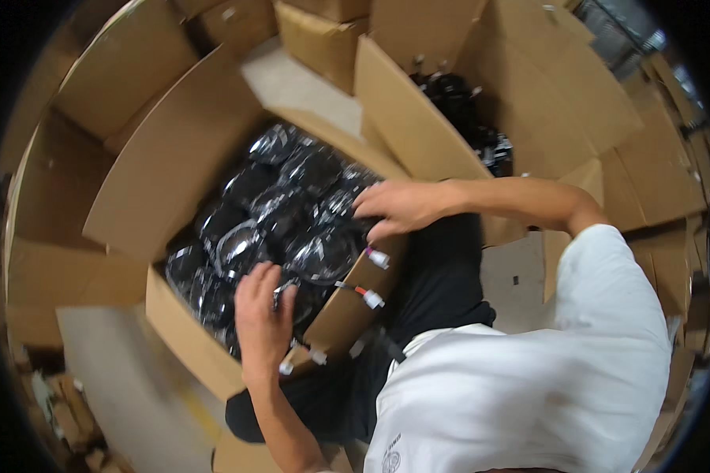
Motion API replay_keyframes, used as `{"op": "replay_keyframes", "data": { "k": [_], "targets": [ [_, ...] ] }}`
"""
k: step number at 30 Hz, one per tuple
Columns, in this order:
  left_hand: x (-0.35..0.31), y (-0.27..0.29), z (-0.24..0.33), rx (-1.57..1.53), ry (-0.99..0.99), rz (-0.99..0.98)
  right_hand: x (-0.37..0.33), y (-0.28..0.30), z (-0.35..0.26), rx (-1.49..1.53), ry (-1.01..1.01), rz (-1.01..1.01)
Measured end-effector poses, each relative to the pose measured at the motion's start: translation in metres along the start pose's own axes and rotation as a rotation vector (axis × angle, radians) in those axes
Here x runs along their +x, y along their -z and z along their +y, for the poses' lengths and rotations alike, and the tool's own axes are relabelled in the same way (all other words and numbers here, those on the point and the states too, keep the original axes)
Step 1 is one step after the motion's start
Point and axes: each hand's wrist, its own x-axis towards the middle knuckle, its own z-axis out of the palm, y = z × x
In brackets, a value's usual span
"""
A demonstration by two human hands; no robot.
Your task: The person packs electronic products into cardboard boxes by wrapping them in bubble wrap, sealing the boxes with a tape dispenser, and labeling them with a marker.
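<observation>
In front of me stands an open cardboard box [183,340], packed with several rounded black parts [323,254] in shiny clear wrapping. My left hand [262,319] rests over the near parts with thumb and fingers apart, a glint of wrapping between them. At the box's right side, my right hand [406,206] lies on the edge of the packed parts, fingers stretched and spread. Along the near right wall, cable ends with white connectors [373,299] hang over the rim. What lies beneath each palm is hidden.
A second open box [528,102] at the far right holds more black parts [454,98]. Cardboard boxes [323,47] stand around the back and left. Scrap cardboard [71,406] lies at lower left on the grey floor [106,347]. My black-trousered leg [446,268] is beside the box.
</observation>
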Motion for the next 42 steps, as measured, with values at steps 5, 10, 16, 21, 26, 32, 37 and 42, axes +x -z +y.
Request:
{"op": "replay_keyframes", "data": {
  "k": [5, 10, 16, 21, 26, 32, 37, 42],
  "targets": [
    [-0.086, 0.042, -0.012, 0.050, 0.462, 0.646, 0.006, -0.005, 0.028, 0.070, 0.002, 0.096],
    [-0.193, 0.023, 0.012, 0.372, 0.747, 0.874, 0.010, 0.004, 0.002, 0.252, -0.281, 0.083],
    [-0.336, 0.067, 0.039, 0.788, 1.127, 1.001, 0.028, -0.005, -0.003, 0.315, -0.324, -0.010],
    [-0.526, 0.084, 0.007, 1.503, 1.507, 0.222, 0.038, -0.009, -0.012, 0.295, -0.209, -0.072],
    [-0.559, 0.085, 0.002, 0.797, 1.997, -0.228, 0.020, 0.004, -0.024, 0.308, -0.295, -0.083],
    [-0.514, 0.150, 0.045, 1.113, 1.728, 0.380, 0.030, -0.007, -0.020, 0.275, -0.271, -0.099],
    [-0.423, 0.230, 0.085, 0.798, 1.256, 0.927, 0.047, -0.006, -0.049, 0.229, -0.061, 0.208],
    [-0.351, 0.256, 0.132, 0.901, 0.982, 1.217, 0.099, -0.029, -0.172, 0.383, 0.337, -0.001]
  ]
}}
